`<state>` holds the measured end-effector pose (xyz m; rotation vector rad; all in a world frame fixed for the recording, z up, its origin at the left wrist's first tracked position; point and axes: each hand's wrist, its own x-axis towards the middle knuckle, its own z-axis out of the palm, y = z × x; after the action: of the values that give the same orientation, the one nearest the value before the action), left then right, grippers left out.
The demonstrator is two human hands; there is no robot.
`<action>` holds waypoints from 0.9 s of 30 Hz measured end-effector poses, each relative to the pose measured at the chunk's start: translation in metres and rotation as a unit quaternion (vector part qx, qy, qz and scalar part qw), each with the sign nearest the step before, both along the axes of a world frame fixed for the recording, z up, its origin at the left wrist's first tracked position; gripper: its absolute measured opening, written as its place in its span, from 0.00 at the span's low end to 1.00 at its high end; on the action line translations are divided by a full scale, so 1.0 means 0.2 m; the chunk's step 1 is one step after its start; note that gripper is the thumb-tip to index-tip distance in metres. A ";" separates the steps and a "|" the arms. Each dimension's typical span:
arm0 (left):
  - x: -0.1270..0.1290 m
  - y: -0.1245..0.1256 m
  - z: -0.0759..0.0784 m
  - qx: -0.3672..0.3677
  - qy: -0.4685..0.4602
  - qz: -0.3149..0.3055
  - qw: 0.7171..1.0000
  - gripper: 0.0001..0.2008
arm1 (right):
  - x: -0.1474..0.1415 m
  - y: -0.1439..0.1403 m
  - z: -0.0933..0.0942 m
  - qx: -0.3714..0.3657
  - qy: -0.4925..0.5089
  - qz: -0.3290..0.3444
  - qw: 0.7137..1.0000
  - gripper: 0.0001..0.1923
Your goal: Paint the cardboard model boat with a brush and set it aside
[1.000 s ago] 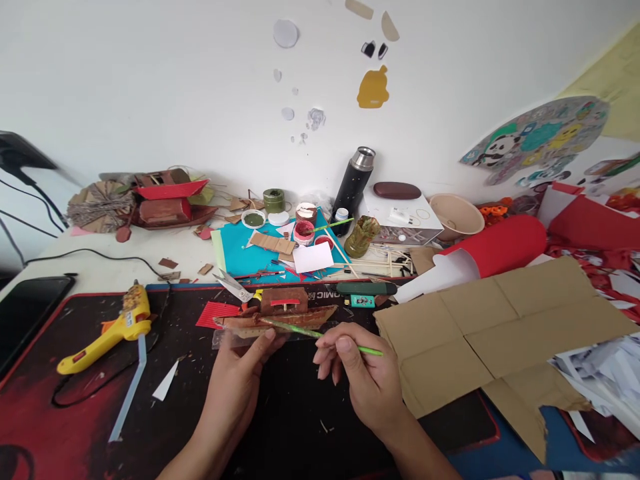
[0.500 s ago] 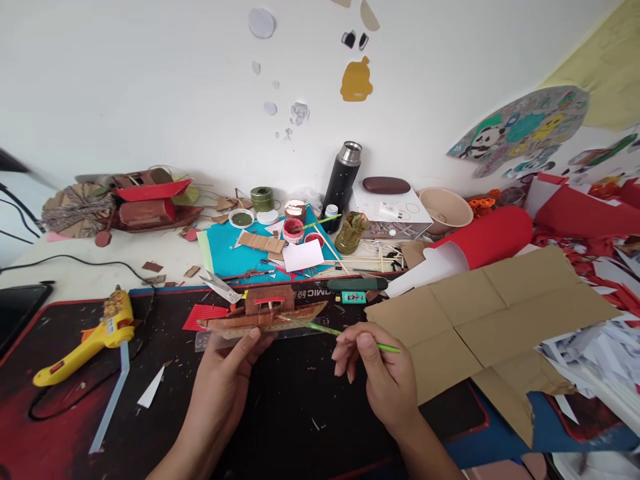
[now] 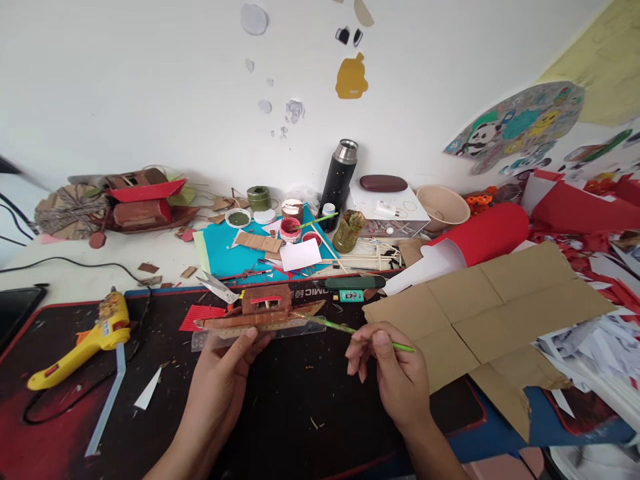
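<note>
While my left hand (image 3: 220, 373) pinches the brown cardboard boat (image 3: 260, 313) with its red-trimmed cabin above the black mat (image 3: 150, 427), my right hand (image 3: 395, 373) grips a green paintbrush (image 3: 350, 328) at its bow.

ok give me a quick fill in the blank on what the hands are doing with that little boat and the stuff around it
1. The left hand holds a small brown model boat, and the right hand holds a thin ____ brush.
2. The tip of the brush points at the boat's ____ end.
3. The glue gun lying on the mat is ____ in colour.
4. The flattened cardboard lies to the ____ of the right hand.

Missing words: green; right; yellow; right
</note>
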<state>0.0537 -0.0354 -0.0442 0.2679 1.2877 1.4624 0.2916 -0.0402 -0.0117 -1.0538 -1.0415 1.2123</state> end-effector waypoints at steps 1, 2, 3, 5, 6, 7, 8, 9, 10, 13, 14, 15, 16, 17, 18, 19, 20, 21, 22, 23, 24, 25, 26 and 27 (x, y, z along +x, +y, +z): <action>0.00 0.00 0.00 0.000 0.001 0.000 1.000 0.30 | -0.01 0.00 0.00 0.001 0.002 0.007 1.000 0.20; 0.00 0.00 0.00 0.001 0.002 -0.001 1.000 0.30 | -0.03 0.00 0.00 0.001 0.004 0.015 1.000 0.20; 0.00 0.00 0.00 0.002 0.003 -0.001 1.000 0.31 | -0.04 0.00 0.00 0.002 0.007 0.022 1.000 0.20; 0.00 0.00 0.00 0.002 0.004 -0.001 1.000 0.31 | -0.07 0.01 0.00 0.003 0.012 0.036 0.999 0.20; 0.00 0.00 0.00 0.003 0.005 -0.001 1.000 0.32 | -0.09 0.01 0.00 0.004 0.013 0.042 0.999 0.20; 0.00 0.00 0.00 0.003 0.006 0.000 1.000 0.32 | -0.10 0.01 0.00 0.006 0.013 0.048 0.999 0.20; 0.00 0.00 0.00 0.004 0.007 -0.001 1.000 0.32 | -0.11 0.01 -0.01 0.008 0.012 0.053 0.998 0.21; 0.00 0.00 0.00 0.005 0.010 -0.001 1.000 0.32 | -0.11 0.01 -0.01 0.008 0.009 0.058 0.998 0.21; 0.00 0.00 0.00 0.005 0.013 -0.002 1.000 0.31 | -0.12 0.01 -0.01 0.009 0.006 0.062 0.998 0.21; -0.01 0.00 0.00 0.000 0.018 -0.003 1.000 0.30 | -0.11 0.01 -0.02 0.007 -0.002 0.066 0.998 0.22; -0.01 0.00 0.00 -0.003 0.017 -0.002 1.000 0.30 | -0.10 0.01 -0.02 0.006 -0.004 0.063 0.998 0.23; -0.01 0.00 0.00 -0.005 0.016 -0.002 1.000 0.30 | -0.09 0.00 -0.02 0.005 -0.005 0.059 0.998 0.23; -0.01 0.00 0.00 -0.006 0.015 -0.002 1.000 0.30 | -0.08 0.00 -0.02 0.002 -0.006 0.053 0.999 0.23; -0.01 0.00 0.01 -0.006 0.015 0.000 1.000 0.30 | -0.07 0.00 -0.02 0.000 -0.006 0.047 0.999 0.23; -0.01 0.01 0.01 -0.006 0.015 0.002 1.000 0.29 | -0.06 0.00 -0.03 -0.003 -0.006 0.041 0.999 0.23; -0.01 0.01 0.01 -0.006 0.015 0.004 1.000 0.29 | -0.05 0.00 -0.03 -0.006 -0.005 0.036 0.999 0.23; -0.01 0.01 0.01 -0.006 0.015 0.007 1.000 0.29 | -0.04 0.00 -0.03 -0.009 -0.003 0.032 0.999 0.23; -0.01 0.01 0.01 -0.007 0.016 0.010 1.000 0.29 | -0.03 0.00 -0.02 -0.011 -0.001 0.027 1.000 0.23; 0.00 0.01 0.01 -0.008 0.015 0.011 1.000 0.29 | -0.02 0.00 -0.02 -0.012 0.000 0.023 1.000 0.22; 0.00 0.01 0.01 -0.008 0.014 0.010 1.000 0.29 | -0.01 0.00 -0.02 -0.012 -0.001 0.019 1.000 0.22; 0.00 0.01 0.01 -0.006 0.013 0.009 1.000 0.29 | 0.00 0.00 -0.02 -0.013 -0.002 0.014 1.000 0.23; -0.01 0.01 0.01 -0.005 0.012 0.007 1.000 0.28 | 0.01 0.00 -0.02 -0.014 -0.003 0.009 1.000 0.23; -0.01 0.01 0.01 -0.004 0.011 0.005 1.000 0.28 | 0.01 0.00 -0.02 -0.015 -0.004 0.004 1.000 0.23; -0.01 0.01 0.01 -0.003 0.010 0.005 1.000 0.28 | 0.02 0.00 -0.02 -0.015 -0.005 -0.002 1.000 0.23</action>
<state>0.0520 -0.0330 -0.0422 0.2722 1.3116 1.4671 0.2959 -0.0410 -0.0156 -1.0845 -1.0314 1.2240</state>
